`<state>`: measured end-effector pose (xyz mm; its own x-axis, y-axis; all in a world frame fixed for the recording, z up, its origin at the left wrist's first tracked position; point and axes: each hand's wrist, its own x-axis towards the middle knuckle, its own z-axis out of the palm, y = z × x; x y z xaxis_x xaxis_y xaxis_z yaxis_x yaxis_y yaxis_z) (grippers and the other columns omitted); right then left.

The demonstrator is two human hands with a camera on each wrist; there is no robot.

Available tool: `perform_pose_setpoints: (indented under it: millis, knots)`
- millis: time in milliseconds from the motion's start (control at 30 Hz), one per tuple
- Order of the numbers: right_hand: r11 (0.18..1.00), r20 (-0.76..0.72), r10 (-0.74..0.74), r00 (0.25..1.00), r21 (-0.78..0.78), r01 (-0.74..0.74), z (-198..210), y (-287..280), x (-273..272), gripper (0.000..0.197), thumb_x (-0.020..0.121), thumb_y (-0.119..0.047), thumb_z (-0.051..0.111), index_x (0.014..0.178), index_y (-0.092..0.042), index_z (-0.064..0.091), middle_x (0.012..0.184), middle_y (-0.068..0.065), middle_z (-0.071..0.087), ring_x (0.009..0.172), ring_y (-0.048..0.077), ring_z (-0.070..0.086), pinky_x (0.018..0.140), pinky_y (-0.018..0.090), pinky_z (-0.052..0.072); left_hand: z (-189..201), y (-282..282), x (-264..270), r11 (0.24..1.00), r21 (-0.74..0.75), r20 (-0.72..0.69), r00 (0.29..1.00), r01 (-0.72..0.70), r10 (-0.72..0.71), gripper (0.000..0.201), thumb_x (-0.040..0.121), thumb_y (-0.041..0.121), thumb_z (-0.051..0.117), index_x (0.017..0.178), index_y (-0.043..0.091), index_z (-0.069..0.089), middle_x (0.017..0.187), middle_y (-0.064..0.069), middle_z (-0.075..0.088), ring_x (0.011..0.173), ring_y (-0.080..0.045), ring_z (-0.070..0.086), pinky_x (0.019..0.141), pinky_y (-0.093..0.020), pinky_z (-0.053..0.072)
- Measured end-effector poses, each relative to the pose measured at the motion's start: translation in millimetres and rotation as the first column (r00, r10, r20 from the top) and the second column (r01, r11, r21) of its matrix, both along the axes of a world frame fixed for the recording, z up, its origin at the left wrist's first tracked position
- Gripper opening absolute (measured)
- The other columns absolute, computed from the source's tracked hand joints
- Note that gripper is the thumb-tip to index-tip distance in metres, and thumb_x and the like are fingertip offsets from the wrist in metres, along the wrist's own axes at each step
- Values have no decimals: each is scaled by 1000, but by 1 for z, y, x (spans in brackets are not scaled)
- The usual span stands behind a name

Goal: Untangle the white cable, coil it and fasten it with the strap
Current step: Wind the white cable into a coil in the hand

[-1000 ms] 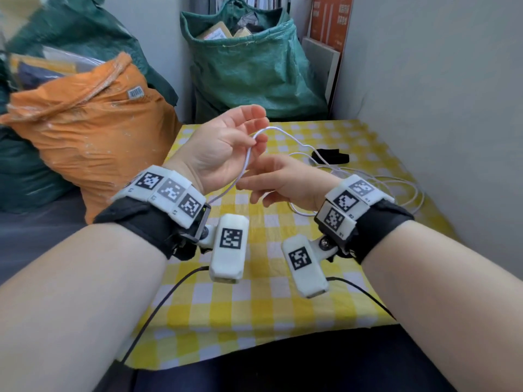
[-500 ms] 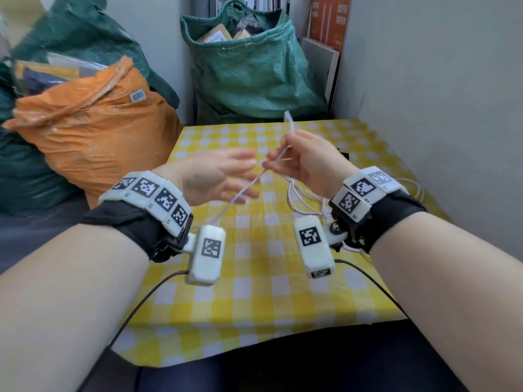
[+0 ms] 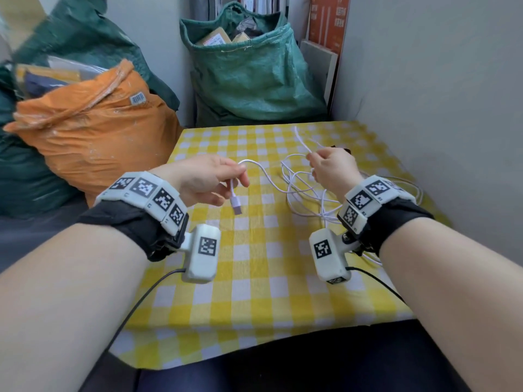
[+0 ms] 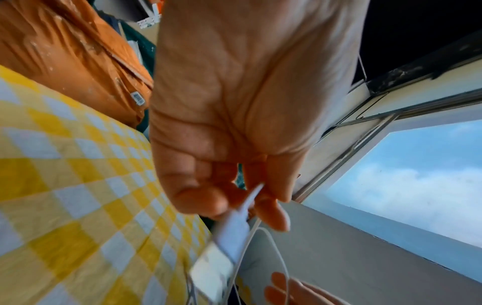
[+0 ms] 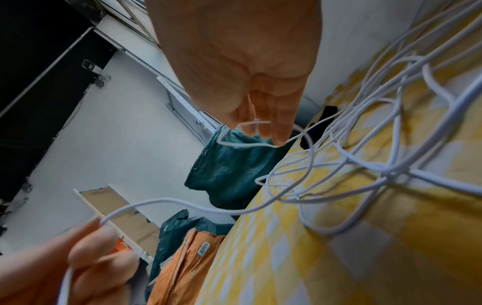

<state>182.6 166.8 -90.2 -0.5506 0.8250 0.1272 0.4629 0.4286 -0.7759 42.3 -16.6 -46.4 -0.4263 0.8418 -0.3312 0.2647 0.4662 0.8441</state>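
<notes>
Head view: the white cable (image 3: 300, 190) lies in a loose tangle on the yellow-checked surface (image 3: 254, 292), near the wall on the right. The left hand (image 3: 203, 181) pinches the cable just behind its plug (image 3: 236, 203), which hangs down below the fingers. The right hand (image 3: 332, 171) is closed on a strand lifted from the tangle. Just beyond the right hand, a dark thing, perhaps the strap (image 3: 343, 150), is mostly hidden. An orange sack (image 3: 93, 137) stands left of the tangle and a green sack (image 3: 254, 75) beyond it, both off the surface.

Left wrist view: the left grip is clenched round the cable, thumb and forefinger on the thin cord above the blurred plug (image 4: 221, 253).

Right wrist view: the right hand's fingertips (image 5: 268, 128) pinch a small bend of cord, and many loops cross one another on the cloth beside it.

The cable looks light, limp and smooth, so it will probably slide through a loose grip and knot if tugged. Holding near the plug and feeding the cord loop by loop seems best. Nothing stands in the way except the cable's own crossings.
</notes>
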Motion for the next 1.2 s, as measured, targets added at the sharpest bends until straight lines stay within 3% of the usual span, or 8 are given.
perform_pose_setpoints:
  millis: [67, 200, 333, 467, 667, 867, 1033, 1200]
  knots:
    - [994, 96, -67, 993, 90, 58, 4, -4, -1, 26, 96, -19, 39, 86, -2, 56, 92, 17, 57, 85, 30, 51, 69, 32, 36, -2, 4, 5, 997, 79, 69, 997, 20, -25, 34, 99, 30, 42, 74, 12, 58, 67, -1, 50, 63, -15, 50, 63, -27, 46]
    - [987, -49, 13, 999, 159, -5, 14, -17, -4, 45, 96, -21, 44, 139, -7, 42, 140, 14, 46, 125, 27, 47, 104, 35, 37, -3, 8, 13, 980, 196, 279, 960, -40, -17, 30, 101, 29, 37, 85, 12, 55, 53, 3, 40, 46, -11, 40, 56, -27, 46]
    - [935, -224, 327, 918, -66, -349, 15, -40, -14, 34, 100, -26, 40, 107, -6, 66, 101, 8, 67, 94, 23, 61, 96, 44, 47, 2, 13, 15, 936, 337, 472, 879, -104, -73, 26, 101, 31, 34, 98, 15, 54, 52, 8, 30, 43, -6, 25, 41, -17, 31]
    - [821, -226, 453, 863, -273, -502, 13, -50, -19, 45, 102, -34, 36, 75, -10, 64, 60, 2, 53, 59, 16, 53, 71, 32, 49, 7, 13, 5, 829, 517, 631, 750, -214, -199, 27, 99, 33, 33, 109, 19, 54, 48, 9, 28, 41, -5, 25, 42, -15, 25]
    - [921, -106, 310, 945, -211, -326, 0, -38, -28, 39, 97, -36, 48, 66, -14, 56, 58, 0, 41, 47, 11, 36, 47, 24, 39, 8, 3, -46, 557, 588, 765, 627, -586, -148, 28, 101, 30, 30, 104, 18, 55, 41, 5, 26, 35, -5, 23, 38, -16, 23]
    - [990, 37, 115, 993, -85, -112, -3, -14, -39, 31, 92, -35, 53, 73, -14, 65, 49, -3, 41, 46, 13, 36, 47, 25, 30, -18, -8, -89, 295, 436, 887, 461, -850, 16, 21, 101, 24, 34, 111, 18, 51, 44, 7, 28, 36, -6, 25, 41, -17, 25]
    - [982, 267, 183, 946, 2, -190, 0, -14, -63, 28, 94, -23, 47, 89, -14, 73, 52, -3, 46, 43, 13, 38, 41, 25, 30, -41, 7, -91, 423, 461, 846, 530, -780, 55, 18, 98, 15, 43, 112, 14, 54, 53, 4, 42, 45, -8, 40, 48, -19, 37]
    - [857, 529, 454, 717, -38, -514, 18, -33, -79, 19, 91, -33, 57, 92, -24, 74, 48, -8, 44, 40, 7, 40, 33, 13, 25, -45, 25, -73, 679, 522, 645, 760, -516, 81, 24, 101, 17, 36, 108, 11, 58, 72, -4, 67, 75, -19, 67, 75, -29, 56]
